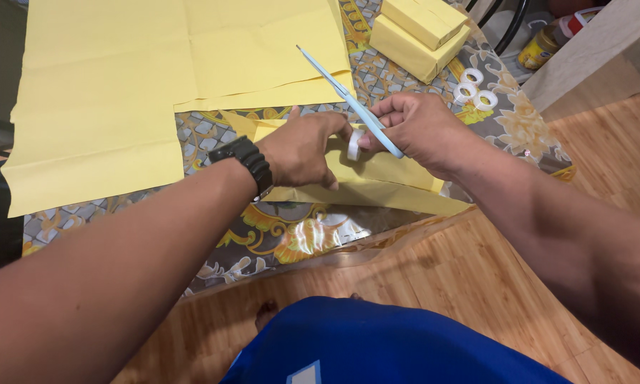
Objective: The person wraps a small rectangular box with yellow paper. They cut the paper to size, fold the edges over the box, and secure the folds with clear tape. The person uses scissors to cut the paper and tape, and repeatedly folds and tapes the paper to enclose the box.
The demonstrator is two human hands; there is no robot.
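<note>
Yellow paper: a part-wrapped parcel [377,174] lies on the patterned worktop [291,238], under both hands.
Left hand [302,149]: fingers curled, pressing the paper fold down; a black watch [252,162] sits on the wrist.
Right hand [419,128]: closed on pale blue scissors [348,99], blades pointing away, and pinching a white tape roll [355,144] between the two hands.
Doing it well, as I judge: keep the fold pinned flat, draw the tape taut, hold the blade tips clear of the left fingers.
Nearby: spare tape rolls [475,89] and two wrapped yellow boxes [418,32] lie farther back; large yellow sheets [121,92] to the left.
</note>
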